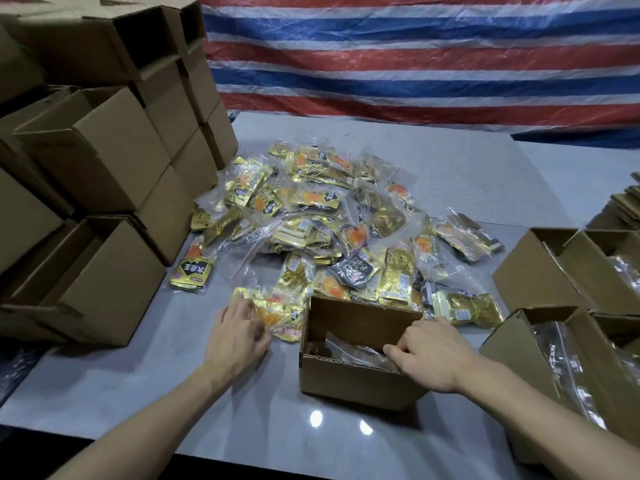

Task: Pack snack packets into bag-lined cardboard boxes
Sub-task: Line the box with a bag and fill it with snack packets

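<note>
An open cardboard box (349, 379) stands on the grey table in front of me, with a clear bag of packets lying inside it. My right hand (429, 355) rests on the box's right wall, its fingers curled over the rim and reaching inside. My left hand (239, 330) lies just left of the box on a clear bag of gold snack packets (277, 315), fingers curled onto it. A big heap of bagged gold and black snack packets (329, 220) covers the table behind the box.
Stacked cardboard boxes (104, 168) rise along the left side. Open boxes with plastic-bagged contents (571, 344) stand at the right, with flat cardboard (620, 206) behind them. A striped tarpaulin (415, 53) hangs at the back. The table's front edge is near me.
</note>
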A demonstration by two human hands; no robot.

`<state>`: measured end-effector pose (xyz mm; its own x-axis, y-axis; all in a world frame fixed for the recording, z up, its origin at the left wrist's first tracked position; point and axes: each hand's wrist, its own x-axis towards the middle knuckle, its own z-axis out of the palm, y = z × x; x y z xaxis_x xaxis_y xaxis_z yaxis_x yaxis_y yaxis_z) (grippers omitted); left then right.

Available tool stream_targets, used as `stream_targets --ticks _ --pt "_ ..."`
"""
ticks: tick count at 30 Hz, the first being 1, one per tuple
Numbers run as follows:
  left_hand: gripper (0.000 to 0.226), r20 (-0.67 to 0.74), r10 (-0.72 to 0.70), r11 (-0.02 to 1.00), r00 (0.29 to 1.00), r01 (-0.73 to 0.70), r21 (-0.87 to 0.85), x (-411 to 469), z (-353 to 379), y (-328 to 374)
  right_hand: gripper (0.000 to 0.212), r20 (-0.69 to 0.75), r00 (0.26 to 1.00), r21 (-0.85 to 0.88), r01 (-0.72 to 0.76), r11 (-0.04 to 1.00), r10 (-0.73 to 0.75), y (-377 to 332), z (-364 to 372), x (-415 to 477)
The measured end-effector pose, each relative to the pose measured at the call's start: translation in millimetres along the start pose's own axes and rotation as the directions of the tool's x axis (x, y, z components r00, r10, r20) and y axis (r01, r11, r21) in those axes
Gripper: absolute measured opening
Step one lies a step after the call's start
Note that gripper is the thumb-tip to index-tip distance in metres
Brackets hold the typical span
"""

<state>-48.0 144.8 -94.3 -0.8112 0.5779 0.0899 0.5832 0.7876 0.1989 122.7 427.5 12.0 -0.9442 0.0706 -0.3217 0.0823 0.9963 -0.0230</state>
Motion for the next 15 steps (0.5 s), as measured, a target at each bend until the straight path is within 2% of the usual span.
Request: stream_targets --ticks 2,5,8,10,12,14,15 --pt "0.028 0.043 -0.017 0.999 0.999 0.018 -0.033 4 -3 3 0.060 -0.004 1.000 0.000 0.000 1.000 0.000 2 1 -1" --pt "0.031 0.151 -0.088 0.974 0.985 0.117 -0.196 9 -7 7 0.060 -0.019 1.000 -0.010 -0.006 1.000 0.005 5 4 -2" --pt "0.022 0.073 -0.260 0.900 0.963 0.269 -0.342 9 -4 5 0.060 -0.022 1.000 -0.002 -0.020 1.000 0.020 7 5 -4" --pt "0.012 0.060 -0.454 0.805 0.889 0.438 -0.401 8 -1 -2 0.060 -0.024 0.999 0.009 -0.029 1.000 0.029 6 4 -6" --pt "0.032 0.158 -0.613 0.665 0.774 0.614 -0.426 6 4 -9 0.060 -0.025 0.999 0.000 -0.032 0.999 0.032 4 2 -6" --pt "0.047 0.286 -0.689 0.476 0.666 0.713 -0.515 9 8 -14 0.060 -0.027 0.999 -0.005 -0.037 0.999 0.036 -1 1 -5" --pt "0.043 0.345 -0.685 0.397 0.642 0.726 -0.561 10 8 -15 0.060 -0.023 0.999 -0.002 -0.045 0.999 0.045 -3 0 -4"
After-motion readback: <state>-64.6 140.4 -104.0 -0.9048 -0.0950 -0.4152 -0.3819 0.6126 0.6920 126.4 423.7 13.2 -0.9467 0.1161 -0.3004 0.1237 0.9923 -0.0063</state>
